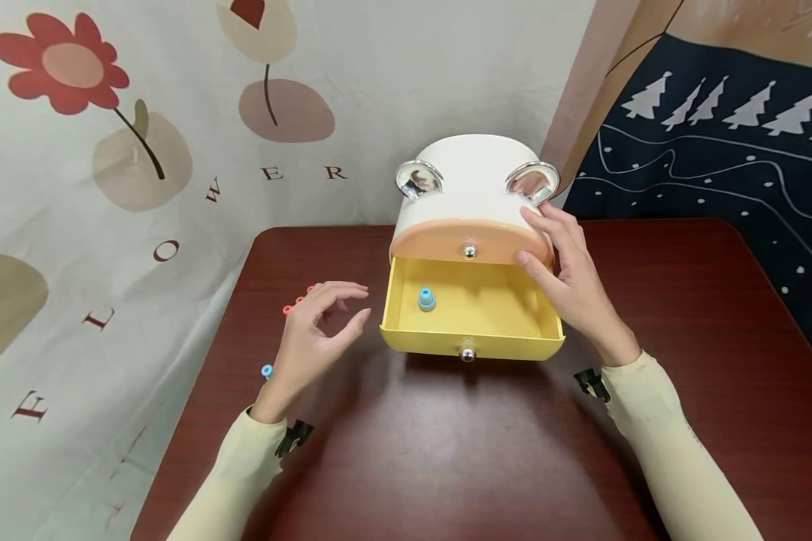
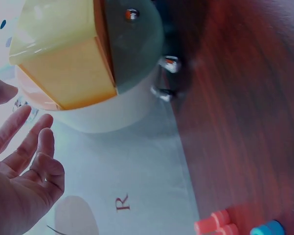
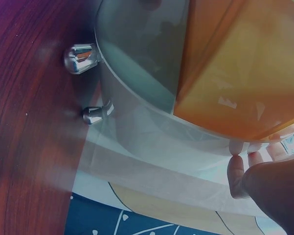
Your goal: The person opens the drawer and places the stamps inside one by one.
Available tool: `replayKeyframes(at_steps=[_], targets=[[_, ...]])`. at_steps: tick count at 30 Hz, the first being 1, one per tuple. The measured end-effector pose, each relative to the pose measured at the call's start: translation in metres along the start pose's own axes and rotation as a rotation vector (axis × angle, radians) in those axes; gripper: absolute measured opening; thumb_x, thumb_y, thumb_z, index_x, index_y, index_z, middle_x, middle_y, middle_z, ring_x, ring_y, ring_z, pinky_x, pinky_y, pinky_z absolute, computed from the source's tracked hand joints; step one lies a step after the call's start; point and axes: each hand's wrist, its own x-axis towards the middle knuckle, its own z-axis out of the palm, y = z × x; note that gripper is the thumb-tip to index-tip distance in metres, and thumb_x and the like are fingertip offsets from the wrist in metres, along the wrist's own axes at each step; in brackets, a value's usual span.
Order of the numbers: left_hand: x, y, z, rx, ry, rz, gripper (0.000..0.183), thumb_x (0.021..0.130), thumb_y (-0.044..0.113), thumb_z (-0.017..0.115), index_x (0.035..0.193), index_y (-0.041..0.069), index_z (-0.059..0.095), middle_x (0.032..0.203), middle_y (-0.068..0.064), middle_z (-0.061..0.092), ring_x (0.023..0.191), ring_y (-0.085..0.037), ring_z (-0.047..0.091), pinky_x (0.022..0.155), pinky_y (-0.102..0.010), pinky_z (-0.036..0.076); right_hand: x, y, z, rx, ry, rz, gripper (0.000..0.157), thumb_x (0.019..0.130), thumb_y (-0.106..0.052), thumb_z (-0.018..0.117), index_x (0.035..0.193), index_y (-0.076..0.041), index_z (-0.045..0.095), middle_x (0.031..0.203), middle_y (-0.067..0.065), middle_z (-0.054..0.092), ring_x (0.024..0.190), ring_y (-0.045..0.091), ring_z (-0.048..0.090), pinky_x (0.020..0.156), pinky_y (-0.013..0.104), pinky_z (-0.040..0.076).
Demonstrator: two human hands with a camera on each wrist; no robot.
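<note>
Red pieces (image 2: 211,223) and a loose blue piece (image 1: 267,370) on the table (image 1: 487,451), far left: easily scattered if brushed. Left hand (image 1: 307,330) just beside, thumb and fingertips apart, holding nothing. Pulled-out yellow drawer (image 1: 487,308) with a blue cap (image 1: 426,300) upright inside, left of centre: could tip the cabinet (image 1: 472,191) if leaned on. Right hand (image 1: 571,278) resting on the cabinet's right edge, thumb apart from fingers; could let it skid if lifted.

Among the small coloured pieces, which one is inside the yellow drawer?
The blue piece in the left part of the yellow drawer; the other visible blue piece and the red pieces are on the table, beside the left hand.
</note>
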Motion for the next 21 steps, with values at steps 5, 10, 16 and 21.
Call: replayKeyframes(at_steps=[5,10,16,21], targets=[[-0.01,-0.006,-0.006,0.045,0.007,-0.006,0.032,0.089,-0.003,0.085,0.117,0.01,0.08,0.116,0.0,0.077,0.088,-0.016,0.057,0.073,-0.025,0.044,0.0,0.0,0.0,0.002,-0.004,0.008,0.065,0.098,0.004,0.074,0.159,-0.012,0.057,0.167,0.007,0.041,0.153,0.024,0.031,0.122,0.045,0.031],[-0.021,-0.01,-0.013,0.099,0.035,-0.011,0.036,0.083,-0.007,0.088,0.115,0.007,0.08,0.106,-0.002,0.075,0.084,-0.013,0.054,0.071,-0.027,0.041,0.0,-0.004,0.002,0.004,0.002,0.009,0.065,0.097,0.007,0.073,0.158,-0.008,0.056,0.167,0.012,0.04,0.152,0.027,0.032,0.121,0.04,0.031],[-0.029,-0.003,-0.02,0.129,0.074,-0.026,0.038,0.078,-0.016,0.087,0.112,0.0,0.078,0.099,-0.009,0.073,0.083,-0.018,0.053,0.071,-0.022,0.037,0.0,0.001,0.001,0.0,0.007,-0.003,0.065,0.097,0.004,0.075,0.158,-0.012,0.058,0.166,0.007,0.042,0.153,0.023,0.032,0.12,0.036,0.032],[-0.038,-0.019,-0.026,0.167,0.078,-0.036,0.041,0.078,-0.009,0.092,0.114,0.007,0.08,0.108,-0.005,0.078,0.089,-0.017,0.056,0.083,-0.023,0.04,0.0,0.002,0.001,0.001,0.008,0.001,0.065,0.097,0.005,0.075,0.158,-0.01,0.057,0.166,0.008,0.041,0.153,0.023,0.031,0.121,0.035,0.031]])
